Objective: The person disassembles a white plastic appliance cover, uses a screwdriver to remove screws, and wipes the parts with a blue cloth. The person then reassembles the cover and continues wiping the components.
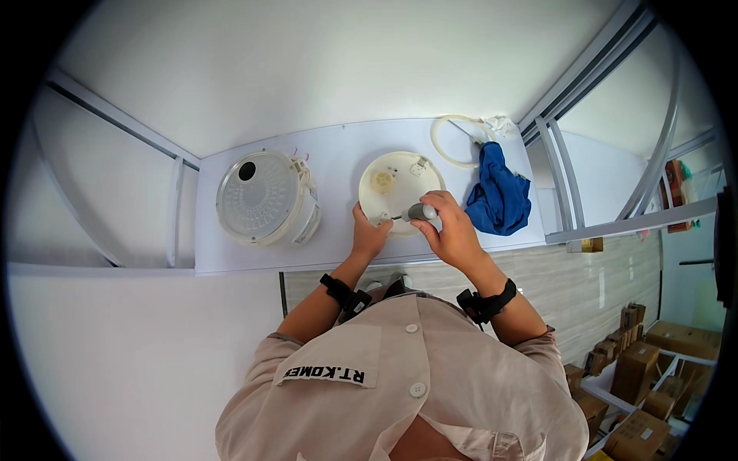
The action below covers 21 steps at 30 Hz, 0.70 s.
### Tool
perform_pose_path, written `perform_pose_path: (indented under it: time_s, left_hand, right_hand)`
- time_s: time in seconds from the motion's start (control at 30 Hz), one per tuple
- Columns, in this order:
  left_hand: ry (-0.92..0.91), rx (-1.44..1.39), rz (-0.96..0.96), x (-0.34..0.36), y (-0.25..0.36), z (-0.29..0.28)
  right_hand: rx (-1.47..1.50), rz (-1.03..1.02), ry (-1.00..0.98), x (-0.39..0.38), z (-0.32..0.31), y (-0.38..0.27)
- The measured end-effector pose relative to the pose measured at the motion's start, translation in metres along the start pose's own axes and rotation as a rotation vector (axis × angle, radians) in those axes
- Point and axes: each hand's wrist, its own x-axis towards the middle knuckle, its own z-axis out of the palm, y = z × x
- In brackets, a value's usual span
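A shallow round cream-white cover [407, 184] lies in front of me on the white table, its inner side up. A yellowish round fitting and small parts show inside it. My left hand [370, 237] grips the cover's lower-left rim, thumb over the edge and fingers outside. In my right hand [455, 234] is a screwdriver [419, 212] with a grey handle, held between thumb and fingers. Its thin shaft points left, and the tip is near my left thumb, at a small part on the cover's lower edge. Whether the tip sits on a screw is too small to tell.
To the left stands a drum-shaped white appliance [260, 196] with a perforated grey lid and a dark round hole. A blue cloth [498, 192] lies on the right, below a cream ring [435, 140]. Metal frame bars [565, 173] flank the table [338, 146]. Cardboard boxes [636, 369] stand lower right.
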Motion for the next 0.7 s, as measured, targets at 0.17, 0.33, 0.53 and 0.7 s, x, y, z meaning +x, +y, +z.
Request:
perform_pose_path:
  time_s: [0.17,0.33,0.53,0.7]
  left_hand:
    - [0.004,0.029,0.026,-0.0009,0.0014,-0.0013]
    - [0.022,0.011,0.045,-0.0019,0.0007,0.0001]
    - [0.017,0.017,0.046,-0.0015,-0.0006,-0.0003]
    - [0.027,0.008,0.036,-0.0015,-0.0008,0.0016]
  right_hand:
    - [0.015,-0.017,0.010,0.0004,0.0022,0.0011]
    - [0.016,-0.014,0.004,0.0021,0.0025,0.0029]
    - [0.002,-0.022,0.009,0.0027,0.0024,0.0043]
    - [-0.019,-0.021,0.032,0.0032,0.0037,0.0025]
